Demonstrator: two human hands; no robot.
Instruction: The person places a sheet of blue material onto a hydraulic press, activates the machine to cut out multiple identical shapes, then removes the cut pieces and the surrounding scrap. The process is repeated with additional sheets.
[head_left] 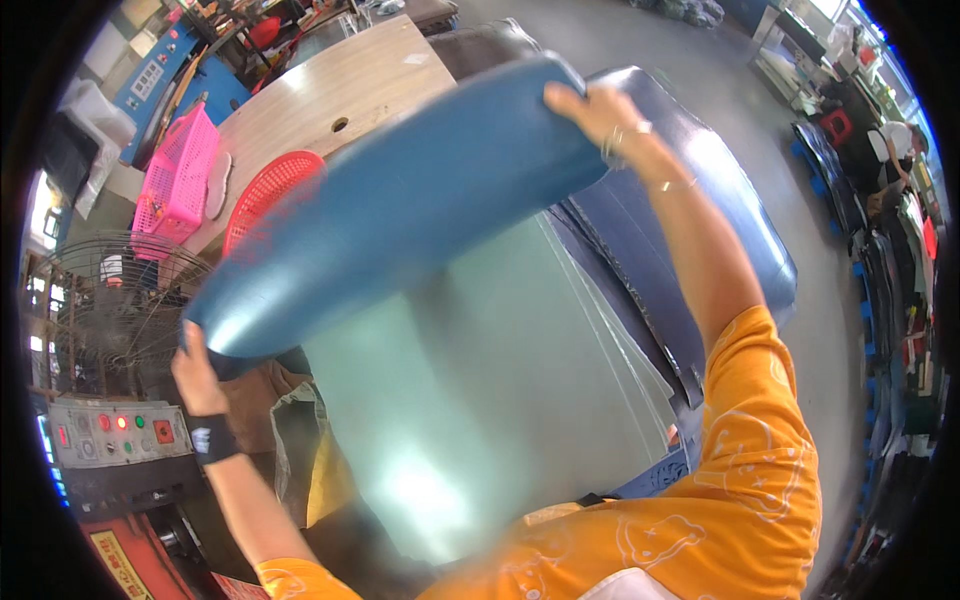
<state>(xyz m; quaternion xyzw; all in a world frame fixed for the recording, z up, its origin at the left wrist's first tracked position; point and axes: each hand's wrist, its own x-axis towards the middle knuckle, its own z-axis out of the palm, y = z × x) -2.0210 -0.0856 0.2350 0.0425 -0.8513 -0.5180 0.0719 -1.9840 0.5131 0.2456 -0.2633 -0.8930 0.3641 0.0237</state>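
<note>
Both my hands hold a large, glossy dark-blue sheet point(400, 200), bowed along its length and raised off the pile. My left hand point(198, 372) grips its near left corner, and a black band is round that wrist. At the far right corner my right hand point(605, 112) pinches the edge, thumb on top. Below the raised sheet lies a stack of smooth grey-green sheets point(530, 340), close in front of my body. Beside that stack, to the right, rests a pile of shiny dark-blue sheets point(700, 215).
A wooden table point(375, 75) stands at the far left, with a red basket point(272, 190), a pink basket point(180, 175) and a shoe sole point(218, 185). Nearer are a wire-guarded fan point(115, 300) and a control panel point(120, 432). Another person point(898, 150) works at the far right.
</note>
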